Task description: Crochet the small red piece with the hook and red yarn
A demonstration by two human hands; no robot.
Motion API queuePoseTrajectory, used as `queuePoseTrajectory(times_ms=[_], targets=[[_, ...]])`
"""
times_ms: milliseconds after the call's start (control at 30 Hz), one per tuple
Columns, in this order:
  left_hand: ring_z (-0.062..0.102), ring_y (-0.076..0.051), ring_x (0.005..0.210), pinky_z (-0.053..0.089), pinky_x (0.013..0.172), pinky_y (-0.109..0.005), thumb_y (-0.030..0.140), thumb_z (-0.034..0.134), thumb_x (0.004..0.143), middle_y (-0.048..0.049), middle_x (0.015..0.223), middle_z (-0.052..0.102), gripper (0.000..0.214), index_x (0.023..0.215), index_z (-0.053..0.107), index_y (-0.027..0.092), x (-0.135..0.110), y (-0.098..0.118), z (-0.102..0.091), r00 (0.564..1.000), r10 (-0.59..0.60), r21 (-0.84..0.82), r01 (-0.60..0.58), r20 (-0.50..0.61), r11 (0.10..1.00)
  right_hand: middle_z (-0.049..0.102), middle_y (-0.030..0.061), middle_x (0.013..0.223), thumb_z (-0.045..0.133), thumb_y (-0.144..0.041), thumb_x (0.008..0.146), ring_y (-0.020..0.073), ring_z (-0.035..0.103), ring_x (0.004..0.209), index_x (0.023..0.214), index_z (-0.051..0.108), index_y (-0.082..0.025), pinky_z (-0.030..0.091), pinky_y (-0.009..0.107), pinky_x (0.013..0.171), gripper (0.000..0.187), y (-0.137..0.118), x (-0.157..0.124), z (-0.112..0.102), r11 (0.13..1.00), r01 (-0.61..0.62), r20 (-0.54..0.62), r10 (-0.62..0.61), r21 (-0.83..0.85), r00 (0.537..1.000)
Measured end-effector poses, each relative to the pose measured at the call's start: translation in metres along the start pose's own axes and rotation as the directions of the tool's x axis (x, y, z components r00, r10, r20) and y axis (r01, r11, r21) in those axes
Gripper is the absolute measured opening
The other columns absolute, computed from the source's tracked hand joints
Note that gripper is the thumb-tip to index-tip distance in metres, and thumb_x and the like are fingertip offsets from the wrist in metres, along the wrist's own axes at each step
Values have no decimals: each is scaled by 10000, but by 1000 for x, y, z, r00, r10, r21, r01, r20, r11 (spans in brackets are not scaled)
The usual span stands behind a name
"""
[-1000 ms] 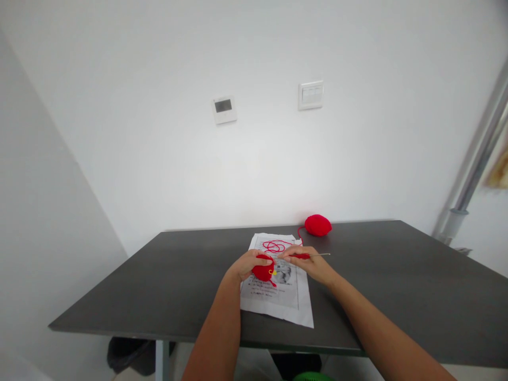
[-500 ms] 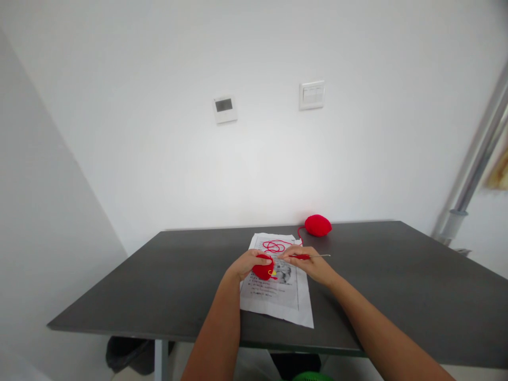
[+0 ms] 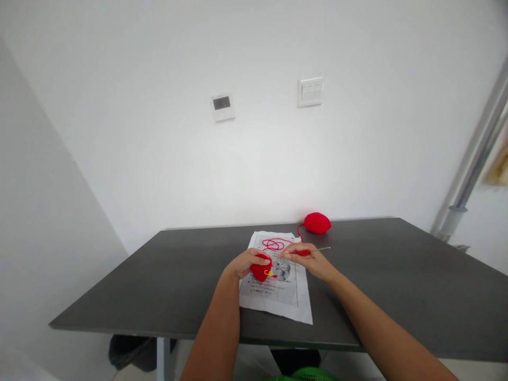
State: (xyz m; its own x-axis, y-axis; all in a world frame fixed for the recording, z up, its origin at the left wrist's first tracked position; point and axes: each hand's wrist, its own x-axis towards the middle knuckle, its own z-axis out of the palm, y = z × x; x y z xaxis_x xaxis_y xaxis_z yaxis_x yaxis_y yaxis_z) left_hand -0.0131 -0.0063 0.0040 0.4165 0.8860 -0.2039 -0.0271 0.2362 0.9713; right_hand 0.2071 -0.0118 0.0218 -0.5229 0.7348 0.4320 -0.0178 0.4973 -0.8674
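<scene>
Pinching a red crochet piece (image 3: 259, 271) between thumb and fingers, the left hand (image 3: 242, 263) sits at lower centre, a yellow stitch marker (image 3: 270, 273) against the piece. Just right, the right hand (image 3: 313, 261) grips a red-handled crochet hook (image 3: 304, 253). A rounded body is formed but seems unfinished: loose yarn (image 3: 273, 249) loops over the printed sheet (image 3: 278, 306) toward a full-looking ball (image 3: 317, 223), right of centre.
</scene>
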Motion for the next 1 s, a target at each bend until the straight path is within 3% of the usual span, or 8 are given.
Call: queuePoseTrajectory(times_ms=[233,400,500,700,1000], targets=[[582,-130,573,422,603,-240,243,764,504,-75,653,661,242,664,679,84,0,1,0,1000,-2,-5,2,23,1000,703,59,790,611,-419,760,213,637,808,780,692,-161,490,342,755,271,0,0,0,1000,-15,-14,16,13,1000],[588,-145,561,436,609,-264,239,771,476,-78,623,656,243,630,660,86,2,-2,-1,1000,19,-87,-18,8,996,690,70,861,587,-394,789,207,626,836,853,698,-177,484,345,785,251,2,-1,-2,993,82,45,-78,-82,996],[581,-149,538,446,640,-291,239,760,482,-71,560,631,220,584,642,84,2,-3,0,997,56,-142,-48,53,989,687,67,874,590,-378,791,207,624,852,863,698,-187,480,342,797,231,1,-1,-2,992,103,50,-100,-67,994],[566,-137,539,450,719,-337,219,760,482,-46,537,604,205,574,623,98,0,-2,4,991,84,-188,-63,108,980,704,68,836,621,-375,763,211,635,822,800,698,-169,482,342,767,223,-3,0,0,999,27,-12,-26,45,1000],[580,-155,541,437,646,-306,215,760,473,-78,563,633,215,596,639,87,2,-4,2,993,39,-143,-23,114,990,711,61,784,633,-390,750,192,645,745,760,664,-150,482,324,728,242,9,2,4,974,-65,-60,80,218,995]])
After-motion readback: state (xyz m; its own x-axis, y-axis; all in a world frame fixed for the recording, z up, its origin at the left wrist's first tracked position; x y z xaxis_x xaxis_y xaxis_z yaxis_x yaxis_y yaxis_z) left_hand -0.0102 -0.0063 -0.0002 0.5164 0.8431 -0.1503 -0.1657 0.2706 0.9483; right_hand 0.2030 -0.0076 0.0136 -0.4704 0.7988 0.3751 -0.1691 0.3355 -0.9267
